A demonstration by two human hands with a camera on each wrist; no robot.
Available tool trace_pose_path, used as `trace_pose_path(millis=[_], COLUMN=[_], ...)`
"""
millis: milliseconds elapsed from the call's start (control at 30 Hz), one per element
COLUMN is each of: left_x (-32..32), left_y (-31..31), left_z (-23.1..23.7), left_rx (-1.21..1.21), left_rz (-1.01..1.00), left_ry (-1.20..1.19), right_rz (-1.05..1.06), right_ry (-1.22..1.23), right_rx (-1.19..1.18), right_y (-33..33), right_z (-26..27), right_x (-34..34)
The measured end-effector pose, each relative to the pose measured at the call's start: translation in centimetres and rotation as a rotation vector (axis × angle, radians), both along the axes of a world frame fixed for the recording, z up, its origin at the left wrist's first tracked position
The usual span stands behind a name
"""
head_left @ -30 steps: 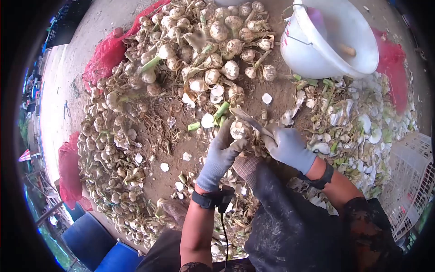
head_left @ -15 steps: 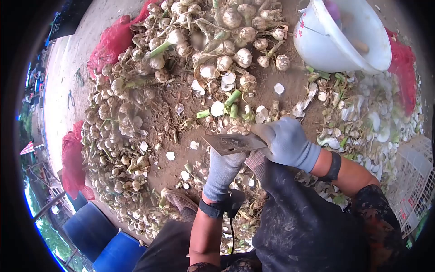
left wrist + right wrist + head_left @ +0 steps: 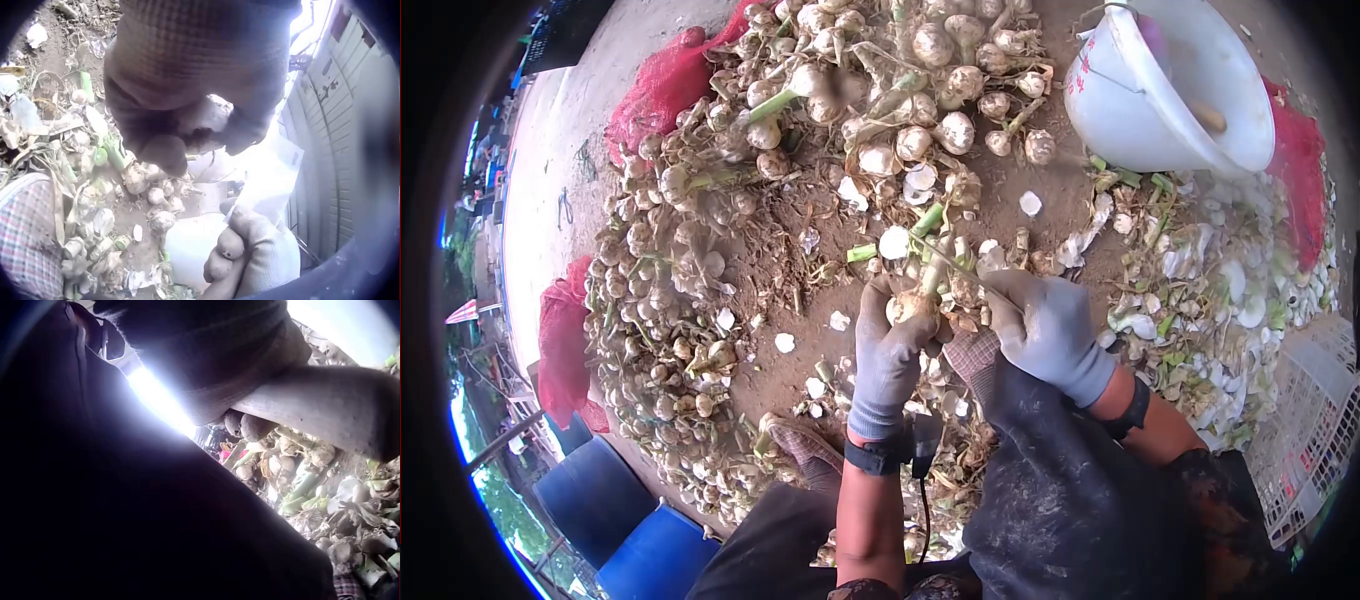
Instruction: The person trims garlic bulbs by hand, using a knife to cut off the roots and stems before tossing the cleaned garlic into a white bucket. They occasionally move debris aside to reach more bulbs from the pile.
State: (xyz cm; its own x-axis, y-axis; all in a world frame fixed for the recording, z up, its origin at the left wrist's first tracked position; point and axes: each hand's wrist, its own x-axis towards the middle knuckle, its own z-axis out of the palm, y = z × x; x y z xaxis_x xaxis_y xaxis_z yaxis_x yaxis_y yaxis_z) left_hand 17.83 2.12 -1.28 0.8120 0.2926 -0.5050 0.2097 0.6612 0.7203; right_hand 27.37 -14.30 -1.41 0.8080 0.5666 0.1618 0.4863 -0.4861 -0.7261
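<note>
My gloved left hand [image 3: 890,350] grips a garlic bulb [image 3: 910,306], its stalk [image 3: 936,262] pointing away from me. In my gloved right hand [image 3: 1048,328] is a broad-bladed knife, its blade [image 3: 948,257] seen nearly edge-on beside the stalk. The left wrist view shows the pale blade [image 3: 272,175] in glare, with the right fingers [image 3: 230,245] curled round the grip. A thick wooden knife handle [image 3: 319,406] sticks out of the right fist in the right wrist view. Cut green stalk pieces [image 3: 862,253] lie on the soil just beyond the hands.
A heap of untrimmed garlic [image 3: 930,90] spreads ahead and left. At the upper right a white bucket [image 3: 1120,110] leans over peelings [image 3: 1200,290]. A white plastic crate [image 3: 1305,430] stands right, blue barrels [image 3: 655,555] lower left, red mesh bags [image 3: 565,350] at the sides.
The bulb was held root end up, then the flat blade passed over the left hand. Now the bulb is turned with its stalk away, and the blade has swung edge-on beside the stalk.
</note>
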Motion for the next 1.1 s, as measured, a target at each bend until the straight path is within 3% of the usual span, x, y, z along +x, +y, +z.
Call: trace_pose_path(millis=[67,100,133,200,267,300,367,400,433,467,533,567,633,667,733,800,867,900,933,1000,1033,1100], left_x=[-1.0,-2.4,-4.2,-12.1,-14.9,-12.5,-3.1,1.5,6.3,10.5,15.6,16.2,16.1,14.1,8.8,3.5,-1.4,-2.8,-3.3,-3.8,-2.6,-2.4], left_y=[1.0,2.5,4.9,10.5,11.5,11.3,8.2,8.1,7.8,7.6,5.4,5.9,7.9,6.9,7.5,6.3,5.6,4.9,4.4,3.6,2.8,2.8], left_z=[1.7,2.0,1.8,-0.5,-1.6,-1.4,-1.5,-3.0,-6.2,-7.3,-9.0,-10.3,-11.8,-8.7,-10.7,-7.3,-6.3,-6.1,-5.3,-4.9,-1.6,1.0], left_rx=[-0.242,-0.361,-0.473,-0.675,-0.58,-0.385,0.402,0.691,0.894,1.702,1.843,1.84,1.87,1.57,1.354,0.462,-0.038,-0.109,-0.068,0.292,0.137,0.096], left_rz=[0.057,0.188,0.321,0.912,0.816,0.692,0.48,0.238,0.124,-0.095,-0.343,-0.349,-0.691,-0.404,-0.199,-0.104,-0.071,-0.109,-0.125,-0.36,-0.29,-0.321], left_ry=[-0.278,-0.425,-0.585,-0.549,-0.663,-0.454,0.017,0.089,-0.009,-0.024,0.321,0.314,0.261,0.175,0.095,0.129,0.111,0.043,0.184,0.086,0.224,0.186], right_rz=[0.076,0.076,0.077,-0.031,-0.057,-0.052,-0.043,-0.048,-0.07,-0.079,-0.154,-0.155,-0.173,-0.181,-0.19,-0.089,-0.004,0.063,0.082,0.209,0.251,0.278], right_ry=[0.085,0.119,0.097,0.172,0.167,0.199,0.242,0.255,0.206,0.199,0.161,0.189,0.177,0.163,0.28,0.266,0.216,0.171,0.183,0.058,0.03,-0.006], right_rx=[-0.515,-0.633,-0.626,-0.471,-0.419,-0.42,-0.408,-0.395,-0.354,-0.357,-0.326,-0.402,-0.394,-0.378,-0.442,-0.394,-0.306,-0.22,-0.211,-0.133,-0.1,-0.083], right_y=[0.0,-1.1,-1.8,-3.0,-3.1,-3.1,-3.1,-3.1,-3.6,-4.0,-4.9,-5.4,-6.2,-6.2,-5.7,-4.5,-2.8,-1.8,-1.0,0.4,0.9,1.3], right_z=[-4.5,-6.6,-6.5,-4.9,-3.8,-3.3,-2.2,-1.7,-2.6,-2.7,-2.8,-2.6,-2.6,-2.7,-2.8,-2.5,-2.2,-2.0,-1.8,-1.2,-0.9,-0.1], right_x=[-0.1,0.4,1.4,0.0,-0.5,-0.5,-0.2,-0.1,-0.3,-0.1,0.1,0.3,0.5,0.6,0.8,0.8,0.7,0.5,0.4,0.5,0.7,1.0])
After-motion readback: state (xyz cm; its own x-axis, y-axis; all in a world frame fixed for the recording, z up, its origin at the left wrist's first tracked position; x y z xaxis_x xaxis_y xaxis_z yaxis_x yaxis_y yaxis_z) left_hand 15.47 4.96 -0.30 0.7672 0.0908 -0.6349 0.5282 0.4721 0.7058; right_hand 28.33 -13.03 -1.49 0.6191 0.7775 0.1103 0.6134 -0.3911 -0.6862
